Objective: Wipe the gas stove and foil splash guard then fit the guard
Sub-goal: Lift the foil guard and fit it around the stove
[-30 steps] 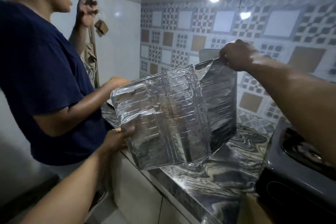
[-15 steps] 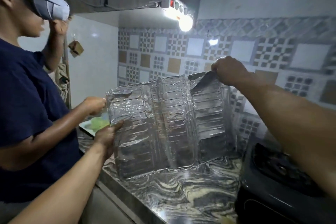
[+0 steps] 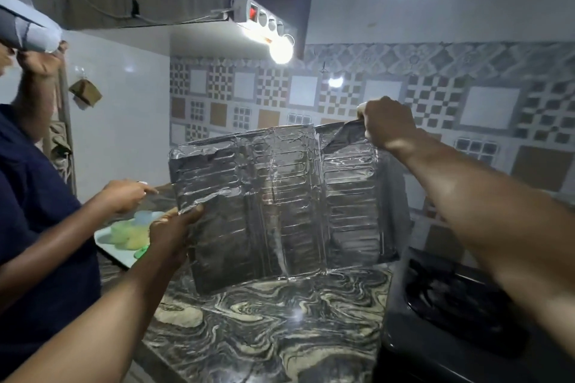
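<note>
Marbled black-and-cream countertop (image 3: 273, 320) runs under a patterned tile backsplash (image 3: 435, 102), lit by a bare bulb (image 3: 281, 50) beside a power strip (image 3: 259, 14) under the cabinet. We hold the foil splash guard (image 3: 280, 205) upright and spread out over the counter, its bottom edge just above or touching the surface; we cannot tell which. Our left hand (image 3: 171, 232) pinches the guard's left edge at mid-height, thumb over the front. Our right hand (image 3: 387, 123) is closed on the top right corner, where the foil folds over. Gas stove (image 3: 451, 314) sits at the right, just beside the guard's right panel. Second person in a navy shirt (image 3: 34, 211) stands at left wearing a headset (image 3: 28, 28), one hand reaching over a tray (image 3: 110, 242) of pale green items behind the guard.
</note>
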The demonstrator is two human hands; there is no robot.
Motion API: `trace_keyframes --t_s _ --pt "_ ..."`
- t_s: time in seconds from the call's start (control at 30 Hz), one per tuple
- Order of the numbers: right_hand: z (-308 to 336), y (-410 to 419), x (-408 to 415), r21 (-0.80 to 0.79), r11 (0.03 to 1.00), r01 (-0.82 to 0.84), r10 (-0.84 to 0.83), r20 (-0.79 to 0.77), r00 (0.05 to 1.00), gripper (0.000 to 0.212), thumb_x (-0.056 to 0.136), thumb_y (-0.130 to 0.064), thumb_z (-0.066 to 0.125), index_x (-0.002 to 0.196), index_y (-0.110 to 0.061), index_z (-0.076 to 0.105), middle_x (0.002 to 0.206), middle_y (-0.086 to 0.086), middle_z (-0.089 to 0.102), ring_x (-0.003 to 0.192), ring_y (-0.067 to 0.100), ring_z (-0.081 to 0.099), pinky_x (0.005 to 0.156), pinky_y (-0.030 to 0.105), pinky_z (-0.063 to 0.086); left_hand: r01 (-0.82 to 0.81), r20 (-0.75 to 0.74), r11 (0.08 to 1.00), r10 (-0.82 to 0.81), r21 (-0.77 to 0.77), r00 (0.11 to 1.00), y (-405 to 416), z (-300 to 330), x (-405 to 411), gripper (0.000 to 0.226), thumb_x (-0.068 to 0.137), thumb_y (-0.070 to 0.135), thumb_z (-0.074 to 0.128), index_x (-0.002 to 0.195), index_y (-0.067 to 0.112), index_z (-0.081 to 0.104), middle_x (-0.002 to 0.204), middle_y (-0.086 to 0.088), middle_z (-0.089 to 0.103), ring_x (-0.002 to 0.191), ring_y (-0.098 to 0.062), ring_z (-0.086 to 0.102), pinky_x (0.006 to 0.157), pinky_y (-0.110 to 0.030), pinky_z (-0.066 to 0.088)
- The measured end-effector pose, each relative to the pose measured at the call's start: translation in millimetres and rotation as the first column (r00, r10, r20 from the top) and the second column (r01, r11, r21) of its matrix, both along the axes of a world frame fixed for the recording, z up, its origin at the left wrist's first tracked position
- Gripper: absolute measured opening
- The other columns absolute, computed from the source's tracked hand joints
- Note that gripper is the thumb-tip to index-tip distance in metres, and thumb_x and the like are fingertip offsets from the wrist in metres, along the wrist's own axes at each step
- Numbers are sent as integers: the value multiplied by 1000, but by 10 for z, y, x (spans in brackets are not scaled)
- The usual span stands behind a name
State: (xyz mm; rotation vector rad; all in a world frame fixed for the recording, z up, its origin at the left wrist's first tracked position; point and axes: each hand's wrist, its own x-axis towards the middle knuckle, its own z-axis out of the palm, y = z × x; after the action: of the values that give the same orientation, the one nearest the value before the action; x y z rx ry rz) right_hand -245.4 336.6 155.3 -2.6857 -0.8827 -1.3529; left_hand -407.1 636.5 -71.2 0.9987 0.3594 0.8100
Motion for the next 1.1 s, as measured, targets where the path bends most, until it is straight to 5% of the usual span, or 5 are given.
trace_keyframes --t_s 0.2,0.5,0.7,0.87,1.1 --pt "36 -93 139 3 998 -56 56 -28 998 20 76 4 61 86 -13 65 69 2 54 66 24 55 64 30 39 -88 45 995 86 43 995 -47 91 352 49 61 28 83 105 7 72 111 -18 71 104 -36 67 95 -59 50" --pt "-408 -33 447 -134 988 -76 51 -186 981 22 85 5 47 92 -15 53 77 4 59 70 24 60 62 33 47 -352 -123 920 375 174 919 77 -24 464 17 65 20 82 80 15 74 85 -2 66 76 -18 60 71 -38 56" --pt "-715 255 435 -135 970 -204 166 -249 954 22 89 0 48 103 -12 58 90 10 64 76 26 58 66 33 46 -362 -241 894 425 264 873 94 -296 177 27 73 25 83 73 10 61 95 -5 61 89 -18 58 67 -18 45" --pt "-794 559 456 -50 940 -336 294 -380 877 16 84 -10 68 98 -16 64 98 9 65 86 27 61 74 34 50 -478 -284 840 539 259 793 195 -445 -55 41 81 20 79 112 -4 67 113 -14 66 107 -27 64 83 -28 42" --pt "-1141 749 627 -57 916 -397 330 -454 827 11 79 -15 77 85 -14 67 90 5 70 86 25 65 75 31 52 -571 -364 771 636 281 680 329 -530 -361 15 83 21 76 89 9 71 97 -7 64 93 -18 58 70 -20 42"
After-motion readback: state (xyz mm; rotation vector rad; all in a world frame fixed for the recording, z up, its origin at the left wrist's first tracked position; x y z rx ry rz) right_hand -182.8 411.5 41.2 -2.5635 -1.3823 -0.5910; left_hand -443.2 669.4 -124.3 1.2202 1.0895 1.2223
